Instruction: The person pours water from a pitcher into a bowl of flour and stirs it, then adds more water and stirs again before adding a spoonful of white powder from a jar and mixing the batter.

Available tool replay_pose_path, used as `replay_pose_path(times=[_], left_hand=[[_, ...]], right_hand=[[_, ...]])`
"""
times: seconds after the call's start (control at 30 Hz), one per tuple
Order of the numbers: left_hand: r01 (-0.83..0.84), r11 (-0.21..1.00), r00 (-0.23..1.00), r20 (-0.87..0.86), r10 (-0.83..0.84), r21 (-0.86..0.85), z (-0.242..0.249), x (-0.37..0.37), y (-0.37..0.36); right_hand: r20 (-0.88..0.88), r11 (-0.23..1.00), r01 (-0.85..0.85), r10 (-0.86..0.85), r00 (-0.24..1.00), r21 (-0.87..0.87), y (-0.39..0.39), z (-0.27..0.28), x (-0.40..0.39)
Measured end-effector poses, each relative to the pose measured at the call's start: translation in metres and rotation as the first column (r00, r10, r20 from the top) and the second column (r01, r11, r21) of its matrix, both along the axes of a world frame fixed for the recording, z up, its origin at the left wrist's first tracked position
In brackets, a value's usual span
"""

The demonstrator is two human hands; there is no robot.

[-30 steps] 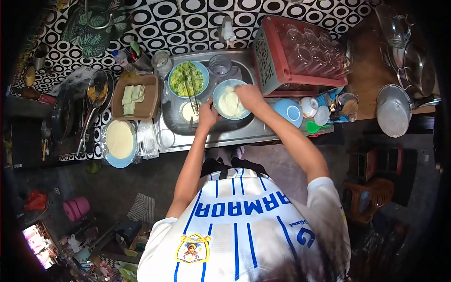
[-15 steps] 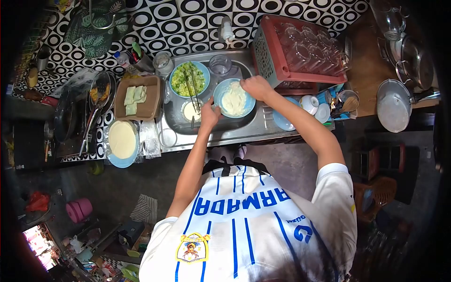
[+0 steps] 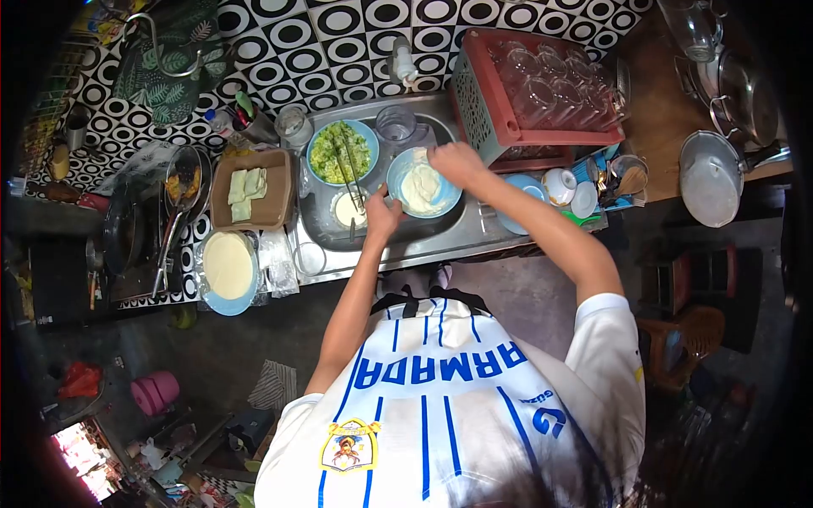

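My left hand (image 3: 384, 217) grips the left rim of a blue bowl (image 3: 460, 196) over the sink. Pale, thick batter (image 3: 421, 188) fills the middle of that bowl. At its upper right edge, my right hand (image 3: 457, 164) is closed, its fingers pressed together; what they hold is hidden. To the left of it sits another blue bowl with chopped green vegetables (image 3: 332, 154), and metal tongs (image 3: 350, 169) lie across it. A small bowl of white mixture (image 3: 348, 209) stands just below, beside my left hand.
A brown tray (image 3: 283, 190) with folded pale wraps and a blue plate (image 3: 246, 298) of flat rounds stand left of the sink (image 3: 330, 239). A red rack (image 3: 508, 127) of glasses is at the right. Pans (image 3: 188, 173) lie at far left.
The view has shifted slightly. My right hand has moved a little along the bowl's upper right side, and the batter's shape has changed. My left hand stays at the rim.
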State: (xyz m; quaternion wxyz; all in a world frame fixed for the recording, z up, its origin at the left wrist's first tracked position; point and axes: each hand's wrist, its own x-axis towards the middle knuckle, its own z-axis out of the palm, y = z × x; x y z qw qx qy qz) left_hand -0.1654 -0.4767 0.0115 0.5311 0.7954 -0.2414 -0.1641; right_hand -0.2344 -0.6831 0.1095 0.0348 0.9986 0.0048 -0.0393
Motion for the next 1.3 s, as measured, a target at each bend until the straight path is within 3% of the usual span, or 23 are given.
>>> replay_pose_path(times=[0.07,0.1,0.13,0.2,0.27,0.37,0.5,0.57,0.67,0.77,0.87,0.9,0.93,1.0,1.07,1.2,1.3], left_hand=[[-0.007,1.0,0.995,-0.096,0.007,0.001,0.024,-0.005,0.0],[0.002,1.0,0.997,-0.077,-0.003,-0.002,0.005,-0.002,0.0],[0.01,1.0,0.998,-0.057,-0.01,-0.009,-0.032,0.007,-0.001],[0.02,1.0,0.997,-0.068,-0.022,-0.021,-0.046,0.011,-0.005],[0.017,0.999,0.992,-0.127,-0.02,-0.029,-0.022,0.005,-0.001],[0.018,1.0,0.989,-0.144,-0.019,-0.006,0.002,0.002,0.0],[0.051,0.999,0.985,0.166,-0.053,0.013,-0.034,0.011,0.0],[0.076,0.997,0.964,0.255,-0.069,-0.017,-0.05,0.015,0.001],[-0.034,0.991,0.959,-0.283,-0.005,-0.131,0.007,-0.002,0.002],[-0.035,0.989,0.847,-0.529,-0.049,-0.147,0.007,0.004,0.004],[0.05,0.991,0.999,0.019,-0.048,-0.12,-0.037,0.013,0.003],[0.051,0.999,0.987,-0.156,-0.048,0.011,0.001,0.005,0.004],[0.022,1.0,1.0,-0.001,-0.022,0.008,-0.009,0.004,0.0],[-0.027,1.0,0.951,0.308,0.024,0.007,-0.04,0.004,-0.004],[-0.007,0.999,0.986,0.165,-0.001,0.045,-0.02,0.003,-0.002],[0.012,1.0,1.0,-0.018,-0.012,0.007,-0.004,0.002,-0.001],[-0.01,0.999,0.953,0.302,-0.001,0.036,-0.048,0.009,-0.002]], right_hand=[[-0.023,0.999,0.011,-0.012,1.0,-0.046,-0.017,-0.005,-0.01],[-0.076,1.0,0.008,-0.01,0.997,-0.017,-0.02,-0.018,-0.025],[-0.105,0.991,0.11,-0.102,0.989,0.07,-0.012,-0.023,-0.044],[-0.138,0.938,0.271,-0.246,0.959,0.214,0.017,-0.026,-0.076],[-0.143,0.865,0.37,-0.341,0.929,0.338,0.043,-0.026,-0.084],[-0.057,0.844,0.395,-0.402,0.914,0.363,0.025,-0.021,-0.049],[-0.088,0.877,0.434,-0.425,0.901,0.209,0.004,0.009,0.017],[-0.013,0.968,0.22,-0.22,0.975,0.117,0.014,0.001,0.063],[-0.092,0.996,-0.002,0.01,0.996,0.09,0.052,-0.017,0.085],[-0.079,0.977,-0.169,0.18,0.981,0.13,0.088,-0.017,0.047],[-0.079,0.957,-0.276,0.283,0.956,0.09,0.078,0.002,-0.004],[-0.131,0.956,-0.283,0.29,0.948,0.072,0.063,0.013,-0.013],[-0.185,0.954,-0.295,0.3,0.936,0.052,0.049,0.024,-0.017],[-0.132,0.974,-0.227,0.225,0.965,-0.001,0.02,0.042,-0.004],[-0.095,0.993,-0.115,0.112,0.989,-0.02,-0.009,0.029,0.014],[0.003,0.97,0.178,-0.181,0.983,0.165,-0.043,-0.024,-0.004],[-0.09,0.84,0.387,-0.383,0.919,0.38,-0.016,-0.06,-0.056]])
